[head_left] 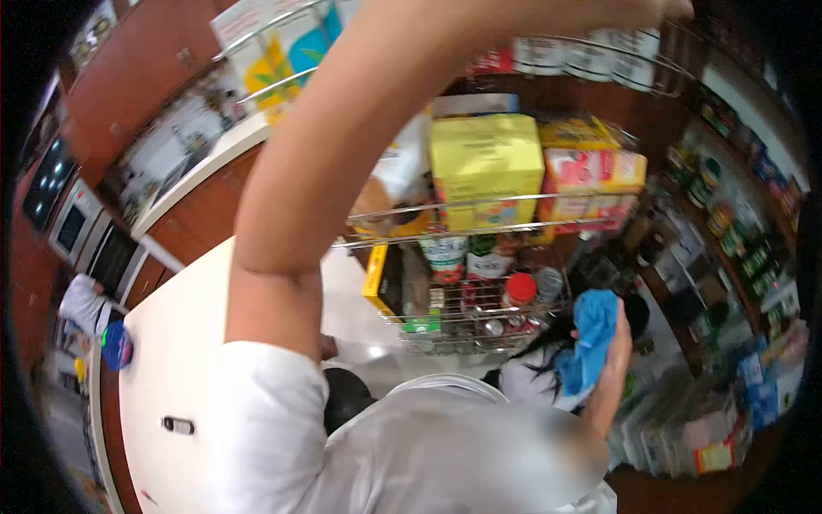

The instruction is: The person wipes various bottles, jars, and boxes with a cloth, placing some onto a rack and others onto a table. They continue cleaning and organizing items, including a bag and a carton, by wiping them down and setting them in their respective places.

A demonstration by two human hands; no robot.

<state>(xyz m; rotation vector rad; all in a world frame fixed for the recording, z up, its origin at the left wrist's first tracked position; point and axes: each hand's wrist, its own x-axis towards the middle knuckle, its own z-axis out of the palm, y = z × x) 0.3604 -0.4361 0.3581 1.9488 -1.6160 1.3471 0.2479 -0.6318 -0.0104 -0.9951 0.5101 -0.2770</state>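
My left arm reaches up across the view, and my left hand (655, 8) is mostly cut off by the top edge; its fingers cannot be made out. A crumpled blue cloth (592, 334) is in my right hand (614, 364), at the right side of the pull-out wire rack (479, 224). On the rack's middle level stand a yellow package (486, 163) and pink and yellow boxes (592, 171). Below them are pouches, a red-lidded jar (520, 289) and a black and yellow box (384, 278).
A pale countertop (180, 351) at left carries a small dark bottle (177, 425). Shelves with jars (704, 182) line the right side. A person in white (84, 301) is at far left; another person's dark hair and white top (529, 381) show below the rack.
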